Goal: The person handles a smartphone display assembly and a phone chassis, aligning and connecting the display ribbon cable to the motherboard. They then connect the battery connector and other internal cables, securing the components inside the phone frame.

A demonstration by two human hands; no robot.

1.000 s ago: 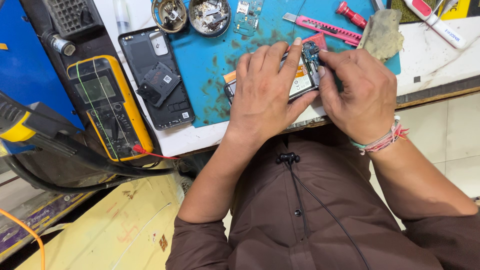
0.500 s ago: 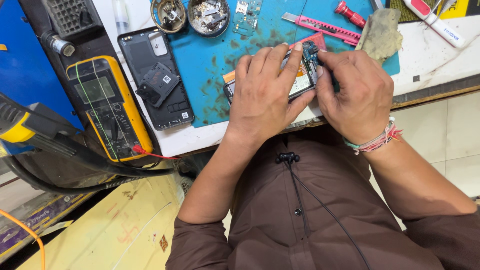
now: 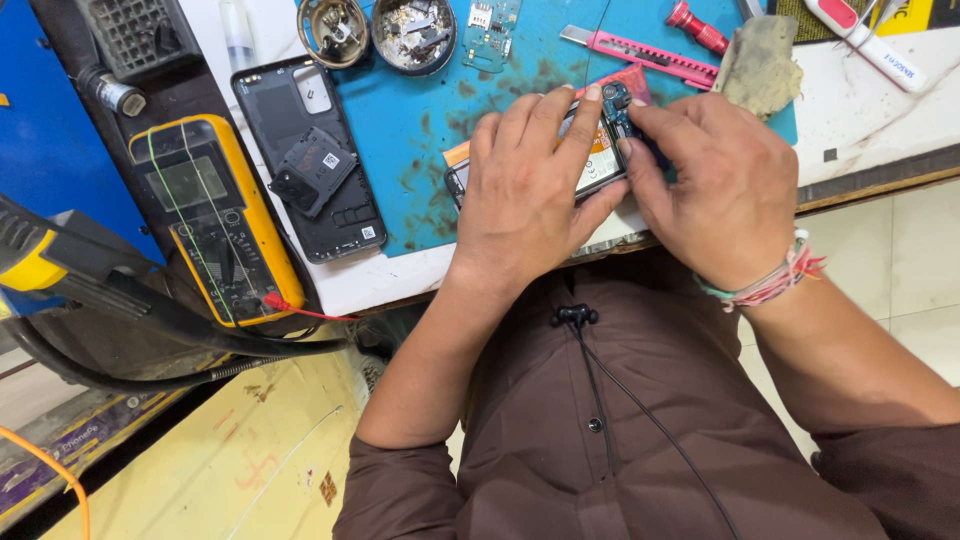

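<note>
Both hands — left hand, right hand — grip opened phone.

A white surface carries a stained blue work mat, which covers most of it. On the mat lie two round metal dishes of small parts, a small green circuit board, a pink utility knife, a red-handled tool, a grey rag and an opened phone. A black phone back cover lies half on the mat's left edge — just beside it a yellow multimeter, its red lead trailing off the near edge.
</note>
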